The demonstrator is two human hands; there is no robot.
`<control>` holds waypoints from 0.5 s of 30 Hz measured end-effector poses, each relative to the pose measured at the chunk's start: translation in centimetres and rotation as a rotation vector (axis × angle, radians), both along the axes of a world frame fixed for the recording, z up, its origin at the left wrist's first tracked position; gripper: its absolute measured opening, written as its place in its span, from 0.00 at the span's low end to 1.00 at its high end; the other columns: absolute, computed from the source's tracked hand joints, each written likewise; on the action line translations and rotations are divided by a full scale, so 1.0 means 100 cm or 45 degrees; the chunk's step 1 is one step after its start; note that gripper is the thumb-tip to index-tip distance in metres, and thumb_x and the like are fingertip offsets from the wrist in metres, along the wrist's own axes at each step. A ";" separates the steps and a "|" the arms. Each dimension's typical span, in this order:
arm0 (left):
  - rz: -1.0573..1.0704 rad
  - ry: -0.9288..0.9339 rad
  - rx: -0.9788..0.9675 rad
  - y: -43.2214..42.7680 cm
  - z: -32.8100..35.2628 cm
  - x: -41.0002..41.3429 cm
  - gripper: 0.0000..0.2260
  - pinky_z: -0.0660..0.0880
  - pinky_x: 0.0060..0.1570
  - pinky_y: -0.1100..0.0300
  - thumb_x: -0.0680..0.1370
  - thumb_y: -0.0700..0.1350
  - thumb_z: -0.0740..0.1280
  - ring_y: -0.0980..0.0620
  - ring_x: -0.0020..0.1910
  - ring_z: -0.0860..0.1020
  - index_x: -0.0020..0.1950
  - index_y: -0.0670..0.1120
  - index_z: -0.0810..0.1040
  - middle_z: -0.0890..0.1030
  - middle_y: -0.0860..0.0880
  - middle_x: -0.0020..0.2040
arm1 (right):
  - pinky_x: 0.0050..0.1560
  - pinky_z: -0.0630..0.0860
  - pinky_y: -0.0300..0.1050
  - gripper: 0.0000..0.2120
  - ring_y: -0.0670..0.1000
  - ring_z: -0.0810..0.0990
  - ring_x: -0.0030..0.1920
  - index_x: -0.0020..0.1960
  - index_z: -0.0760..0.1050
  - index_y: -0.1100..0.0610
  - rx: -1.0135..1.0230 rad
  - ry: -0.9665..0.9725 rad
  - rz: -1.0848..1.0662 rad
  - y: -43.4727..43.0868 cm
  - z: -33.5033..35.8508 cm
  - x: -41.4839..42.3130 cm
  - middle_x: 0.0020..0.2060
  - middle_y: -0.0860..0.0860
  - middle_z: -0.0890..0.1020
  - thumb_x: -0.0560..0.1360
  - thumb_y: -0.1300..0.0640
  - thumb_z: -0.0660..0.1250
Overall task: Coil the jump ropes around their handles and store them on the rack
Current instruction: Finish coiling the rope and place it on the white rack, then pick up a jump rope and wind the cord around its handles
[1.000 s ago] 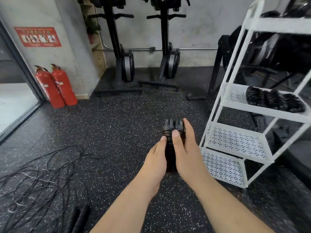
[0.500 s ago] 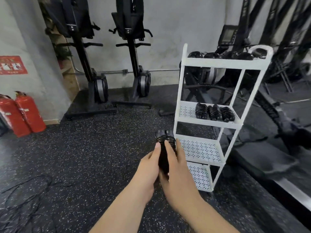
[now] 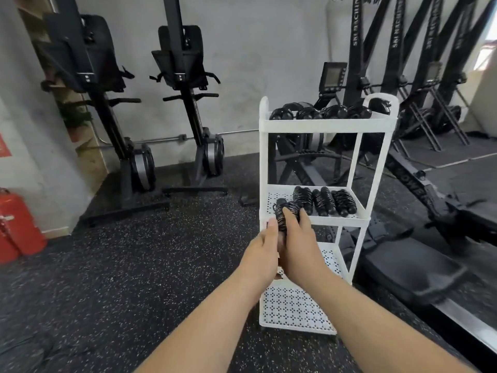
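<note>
My left hand (image 3: 262, 247) & right hand (image 3: 298, 243) grip a coiled jump rope (image 3: 286, 211), frame center, just in front of the rack (image 3: 326, 125), 2nd shelf. Other bundles (image 3: 325, 200) already on the top 2 shelves; this one's not yet shelved.

The coiled jump rope (image 3: 287, 213) has been carried from over the open floor across to the rack (image 3: 322, 125). It is now at the front left corner of the second shelf (image 3: 338, 219), just left of the bundles (image 3: 326, 201) lying there. The left grip (image 3: 262, 254) and right grip (image 3: 301, 246) have risen with it. The loose ropes on the floor have left view, and only one fire extinguisher (image 3: 16, 224) shows.
</note>
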State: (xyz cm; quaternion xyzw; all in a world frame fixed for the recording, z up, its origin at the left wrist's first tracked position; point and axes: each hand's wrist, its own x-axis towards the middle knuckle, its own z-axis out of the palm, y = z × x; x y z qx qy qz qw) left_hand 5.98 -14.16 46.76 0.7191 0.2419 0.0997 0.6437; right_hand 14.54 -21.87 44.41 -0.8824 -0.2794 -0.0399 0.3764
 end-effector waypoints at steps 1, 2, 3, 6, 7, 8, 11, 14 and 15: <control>-0.005 0.007 0.075 0.004 -0.004 0.008 0.41 0.81 0.64 0.43 0.71 0.82 0.50 0.50 0.65 0.81 0.72 0.60 0.78 0.81 0.55 0.68 | 0.77 0.64 0.58 0.33 0.66 0.60 0.81 0.84 0.57 0.56 -0.067 -0.014 -0.022 0.004 0.002 0.013 0.83 0.62 0.52 0.83 0.57 0.65; -0.010 0.019 0.133 0.009 -0.007 0.015 0.44 0.79 0.66 0.42 0.69 0.83 0.48 0.49 0.66 0.80 0.73 0.60 0.77 0.80 0.54 0.69 | 0.77 0.64 0.57 0.33 0.66 0.59 0.81 0.85 0.54 0.55 -0.144 -0.013 -0.041 0.008 0.005 0.026 0.84 0.62 0.48 0.84 0.58 0.64; -0.018 0.029 0.177 0.014 -0.009 0.021 0.45 0.78 0.67 0.42 0.68 0.83 0.48 0.49 0.66 0.80 0.73 0.59 0.77 0.80 0.54 0.69 | 0.77 0.65 0.56 0.34 0.67 0.58 0.81 0.86 0.52 0.55 -0.221 -0.007 -0.058 0.014 0.007 0.038 0.85 0.62 0.45 0.85 0.58 0.63; -0.018 0.052 0.238 0.030 -0.022 0.038 0.45 0.78 0.66 0.41 0.68 0.85 0.47 0.49 0.63 0.82 0.70 0.58 0.78 0.83 0.53 0.64 | 0.75 0.65 0.59 0.33 0.70 0.61 0.79 0.86 0.50 0.54 -0.366 -0.013 -0.102 0.034 0.013 0.079 0.84 0.64 0.44 0.85 0.57 0.61; -0.015 0.050 0.240 0.035 -0.027 0.044 0.45 0.79 0.66 0.41 0.68 0.86 0.47 0.48 0.62 0.82 0.68 0.57 0.79 0.83 0.53 0.62 | 0.75 0.65 0.60 0.32 0.70 0.62 0.78 0.85 0.51 0.54 -0.388 -0.016 -0.118 0.042 0.013 0.093 0.84 0.64 0.46 0.85 0.56 0.61; -0.011 0.053 0.246 0.040 -0.031 0.048 0.45 0.79 0.65 0.40 0.68 0.86 0.47 0.48 0.61 0.83 0.66 0.56 0.79 0.84 0.52 0.61 | 0.75 0.66 0.61 0.31 0.71 0.63 0.77 0.85 0.52 0.54 -0.413 -0.018 -0.127 0.050 0.013 0.107 0.84 0.65 0.47 0.85 0.56 0.60; -0.043 0.084 0.281 0.050 -0.030 0.051 0.34 0.80 0.62 0.40 0.76 0.79 0.49 0.49 0.53 0.83 0.58 0.54 0.79 0.84 0.51 0.54 | 0.75 0.66 0.62 0.31 0.72 0.64 0.76 0.83 0.53 0.56 -0.529 -0.007 -0.122 0.074 0.010 0.146 0.82 0.67 0.51 0.84 0.57 0.62; -0.046 0.112 0.303 0.065 -0.039 0.057 0.27 0.80 0.61 0.42 0.83 0.71 0.50 0.50 0.52 0.83 0.56 0.53 0.79 0.84 0.51 0.52 | 0.75 0.67 0.60 0.36 0.71 0.62 0.78 0.84 0.51 0.57 -0.612 -0.016 -0.114 0.097 0.007 0.173 0.81 0.68 0.50 0.82 0.59 0.65; -0.038 0.120 0.303 0.070 -0.043 0.059 0.26 0.80 0.61 0.42 0.83 0.71 0.50 0.51 0.52 0.84 0.56 0.54 0.78 0.84 0.52 0.52 | 0.75 0.67 0.60 0.37 0.71 0.61 0.78 0.85 0.50 0.57 -0.628 -0.019 -0.113 0.102 0.006 0.178 0.82 0.68 0.49 0.82 0.60 0.66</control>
